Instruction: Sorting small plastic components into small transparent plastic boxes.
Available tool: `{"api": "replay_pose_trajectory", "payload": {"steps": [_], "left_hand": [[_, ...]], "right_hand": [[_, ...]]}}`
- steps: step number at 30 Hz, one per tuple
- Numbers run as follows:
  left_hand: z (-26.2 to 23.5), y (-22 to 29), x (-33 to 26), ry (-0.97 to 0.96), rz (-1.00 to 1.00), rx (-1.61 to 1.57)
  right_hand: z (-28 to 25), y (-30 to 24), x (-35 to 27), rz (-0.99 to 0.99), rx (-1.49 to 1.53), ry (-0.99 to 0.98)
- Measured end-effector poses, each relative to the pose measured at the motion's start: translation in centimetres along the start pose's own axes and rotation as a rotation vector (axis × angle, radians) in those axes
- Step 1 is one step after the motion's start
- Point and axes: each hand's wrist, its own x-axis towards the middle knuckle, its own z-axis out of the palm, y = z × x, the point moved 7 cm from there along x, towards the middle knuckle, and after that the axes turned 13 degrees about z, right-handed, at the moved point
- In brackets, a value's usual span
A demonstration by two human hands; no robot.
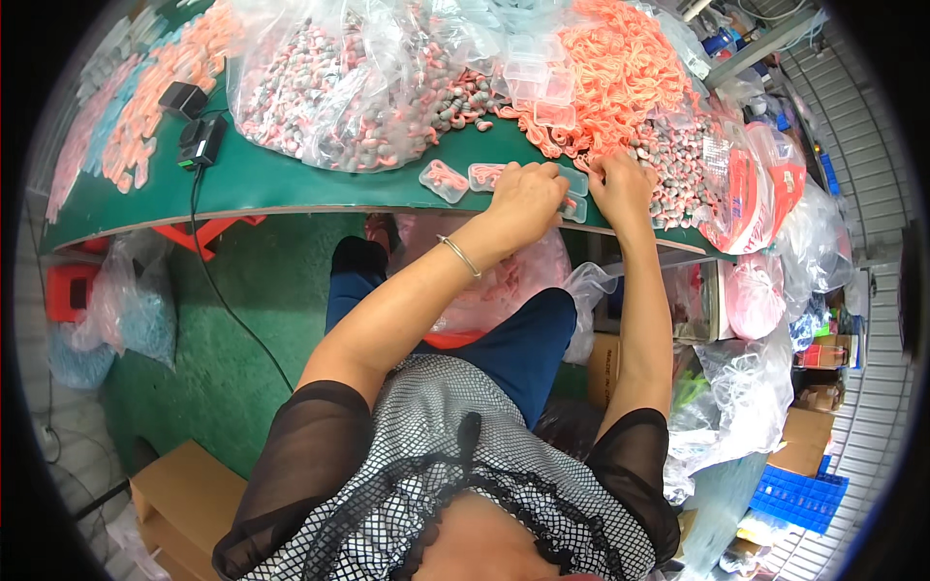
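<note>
My left hand (528, 201) is at the table's front edge, its fingers curled beside an open clear plastic case (573, 207); whatever they hold is mostly hidden. To its right, my right hand (623, 192) pinches orange cord (585, 161) at the near edge of a large heap of orange cords (625, 73). Two small clear cases with orange cord inside lie left of my left hand: one case (445, 181) stands apart, and the other case (484, 176) is next to my knuckles. Pink-and-grey pieces like earplugs (670, 169) are piled right of my right hand.
A big clear bag (325, 92) of pink-and-grey pieces covers the green table (281, 189) at the back. Empty clear cases (540, 82) sit beside the orange heap. Rows of orange pieces (165, 82) and a black device with a cable (201, 141) are at left.
</note>
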Motion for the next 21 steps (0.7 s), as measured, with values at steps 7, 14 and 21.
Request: {"api": "replay_pose_trajectory", "payload": {"steps": [7, 14, 21], "left_hand": [[-0.9, -0.1, -0.1, 0.024, -0.091, -0.079], [-0.6, 0.1, -0.2, 0.02, -0.041, -0.059], [-0.1, 0.0, -0.7, 0.033, 0.002, -0.03]], "right_hand": [[-4.3, -1.4, -1.9, -0.05, 0.517, 0.055], [-3.6, -3.3, -3.3, -0.039, 0.248, -0.118], [-2.6, -2.2, -3.0, 0.029, 0.47, -0.31]]}}
